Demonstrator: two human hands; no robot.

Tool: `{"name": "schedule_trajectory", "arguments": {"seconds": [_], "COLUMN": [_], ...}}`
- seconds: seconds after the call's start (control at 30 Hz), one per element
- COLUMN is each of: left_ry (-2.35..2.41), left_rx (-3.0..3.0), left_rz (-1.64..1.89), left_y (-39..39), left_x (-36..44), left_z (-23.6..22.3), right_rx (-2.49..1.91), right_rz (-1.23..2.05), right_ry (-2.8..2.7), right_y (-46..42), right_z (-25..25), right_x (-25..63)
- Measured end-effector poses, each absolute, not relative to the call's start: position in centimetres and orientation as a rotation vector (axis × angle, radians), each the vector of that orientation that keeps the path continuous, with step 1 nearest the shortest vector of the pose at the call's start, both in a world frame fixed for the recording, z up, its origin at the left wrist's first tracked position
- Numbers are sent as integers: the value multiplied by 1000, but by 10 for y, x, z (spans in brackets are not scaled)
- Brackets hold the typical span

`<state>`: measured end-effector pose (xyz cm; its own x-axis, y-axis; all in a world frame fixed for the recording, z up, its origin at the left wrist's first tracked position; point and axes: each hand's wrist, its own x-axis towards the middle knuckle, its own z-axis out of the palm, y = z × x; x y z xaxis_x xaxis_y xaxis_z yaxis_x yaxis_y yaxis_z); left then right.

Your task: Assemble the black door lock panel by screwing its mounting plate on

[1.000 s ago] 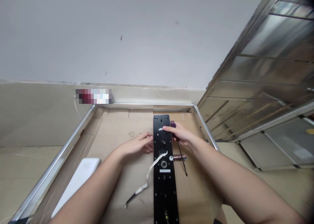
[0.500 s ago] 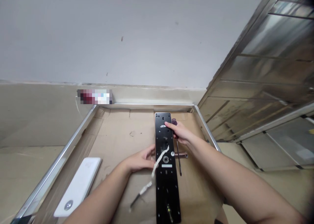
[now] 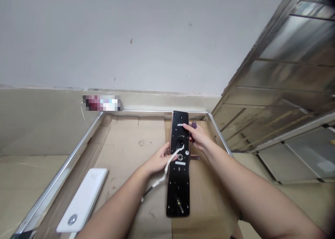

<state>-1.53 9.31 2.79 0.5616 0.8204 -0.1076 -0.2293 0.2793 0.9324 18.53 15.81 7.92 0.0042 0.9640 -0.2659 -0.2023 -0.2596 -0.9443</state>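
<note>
Head view: right hand [image 3: 199, 137] grips top of black door-lock panel [image 3: 179, 176], fingers [image 3: 186, 127] pressed on its face, purple-handled screwdriver [image 3: 194, 125] just behind them. Left hand [image 3: 158, 160] at panel's edge, fingers [image 3: 167, 149] curled beside white ribbon cable [image 3: 165, 171], pinch unclear. Panel sits over cardboard [image 3: 131, 141]; white box [image 3: 82, 200] off left.

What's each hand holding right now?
Left hand: half closed by the edge of the lock plate, touching the flat cable; grip unclear.
Right hand: closed, holding a screwdriver, fingers over the plate.
</note>
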Motion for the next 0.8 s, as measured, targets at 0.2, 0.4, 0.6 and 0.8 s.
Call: {"name": "schedule_trajectory", "arguments": {"seconds": [0.2,0.4,0.6,0.8], "left_ry": [632,660,674,671], "left_rx": [949,875,824,872], "left_rz": [839,885,906,898], "left_y": [115,129,131,130], "left_x": [-4,3,2,2], "left_z": [11,10,9,8], "right_rx": [-1227,-1288,-1327,-1398], "right_rz": [1460,1413,1438,1396], "right_ry": [-869,-817,-825,-871], "right_y": [163,168,167,164], "right_z": [79,74,74,72], "right_x": [191,194,194,191]}}
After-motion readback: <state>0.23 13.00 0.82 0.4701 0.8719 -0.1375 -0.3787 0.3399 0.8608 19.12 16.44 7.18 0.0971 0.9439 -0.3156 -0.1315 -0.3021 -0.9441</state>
